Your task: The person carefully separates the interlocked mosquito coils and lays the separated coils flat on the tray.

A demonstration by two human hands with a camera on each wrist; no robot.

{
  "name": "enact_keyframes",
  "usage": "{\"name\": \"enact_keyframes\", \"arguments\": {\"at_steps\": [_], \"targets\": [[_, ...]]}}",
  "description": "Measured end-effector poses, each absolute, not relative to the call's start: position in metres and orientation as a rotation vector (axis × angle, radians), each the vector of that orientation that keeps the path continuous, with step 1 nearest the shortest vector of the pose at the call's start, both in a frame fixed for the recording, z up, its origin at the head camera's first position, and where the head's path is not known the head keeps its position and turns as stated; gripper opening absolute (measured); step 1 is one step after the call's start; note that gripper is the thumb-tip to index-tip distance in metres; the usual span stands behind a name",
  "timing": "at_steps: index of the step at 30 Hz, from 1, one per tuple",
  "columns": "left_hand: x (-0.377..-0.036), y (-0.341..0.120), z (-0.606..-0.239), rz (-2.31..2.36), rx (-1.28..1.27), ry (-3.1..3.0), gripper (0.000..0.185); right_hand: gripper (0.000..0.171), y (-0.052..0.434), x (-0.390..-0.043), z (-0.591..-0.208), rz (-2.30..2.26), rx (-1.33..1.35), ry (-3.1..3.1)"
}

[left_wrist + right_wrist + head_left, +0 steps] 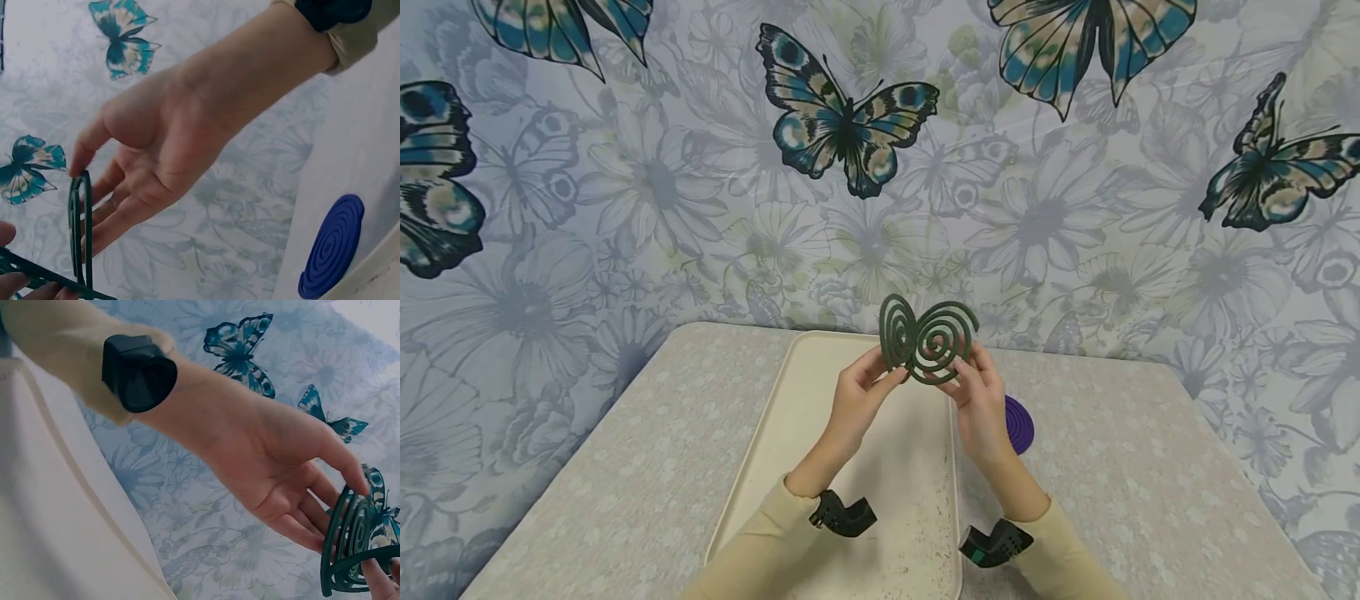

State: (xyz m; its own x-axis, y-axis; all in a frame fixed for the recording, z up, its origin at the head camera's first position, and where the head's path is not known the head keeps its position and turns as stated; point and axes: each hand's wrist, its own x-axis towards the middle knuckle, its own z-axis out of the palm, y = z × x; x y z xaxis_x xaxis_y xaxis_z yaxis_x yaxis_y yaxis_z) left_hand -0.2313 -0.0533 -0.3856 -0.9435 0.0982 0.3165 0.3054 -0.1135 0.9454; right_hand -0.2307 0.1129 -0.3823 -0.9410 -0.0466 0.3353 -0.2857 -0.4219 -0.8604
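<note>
Two dark green mosquito coils are held up over the tray's far part, meeting in the middle at an angle like a pair of wings. My left hand (854, 404) pinches the left coil (901, 333) by its outer edge, between thumb and fingers. By its outer edge too, the right coil (936, 342) is gripped in my right hand (981, 412), thumb in front and fingers behind. From the left wrist the coil (87, 234) shows almost edge-on. In the right wrist view the other coil (327, 556) also stands steeply, crossed by its partner near the left fingertips.
Below the hands lies a long cream tray (820, 375) with dark specks near its front. A purple coil (1021, 427) lies on the patterned tablecloth (1097, 467), right of the tray and partly behind the right hand. Behind the table hangs a butterfly-print backdrop (1037, 217).
</note>
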Motion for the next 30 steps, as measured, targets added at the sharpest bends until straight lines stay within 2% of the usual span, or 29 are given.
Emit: {"name": "enact_keyframes", "arguments": {"at_steps": [5, 10, 13, 17, 20, 25, 30], "targets": [[-0.2333, -0.0564, -0.3841, -2.338, -0.344, -1.799, 0.033, 0.035, 0.1161, -0.2322, -0.3790, 2.596, 0.400, -1.495], [-0.2359, -0.0586, -0.3841, -2.477, -0.260, -1.561, 0.036, 0.041, 0.1191, -0.2351, -0.3802, 2.639, 0.389, -1.498], [-0.2376, -0.0597, -0.3846, -2.521, -0.222, -1.454, 0.042, 0.043, 0.1200, -0.2374, -0.3819, 2.684, 0.373, -1.488], [-0.2389, -0.0609, -0.3849, -2.525, -0.190, -1.342, 0.061, 0.045, 0.1199, -0.2390, -0.3832, 2.734, 0.293, -1.485], [-0.2396, -0.0613, -0.3855, -2.508, -0.164, -1.302, 0.069, 0.053, 0.1192, -0.2392, -0.3835, 2.755, 0.227, -1.469], [-0.2405, -0.0613, -0.3860, -2.489, -0.130, -1.293, 0.065, 0.067, 0.1188, -0.2394, -0.3838, 2.745, 0.162, -1.453], [-0.2411, -0.0623, -0.3867, -2.480, -0.112, -1.308, 0.064, 0.071, 0.1199, -0.2397, -0.3837, 2.694, 0.161, -1.498]]}}
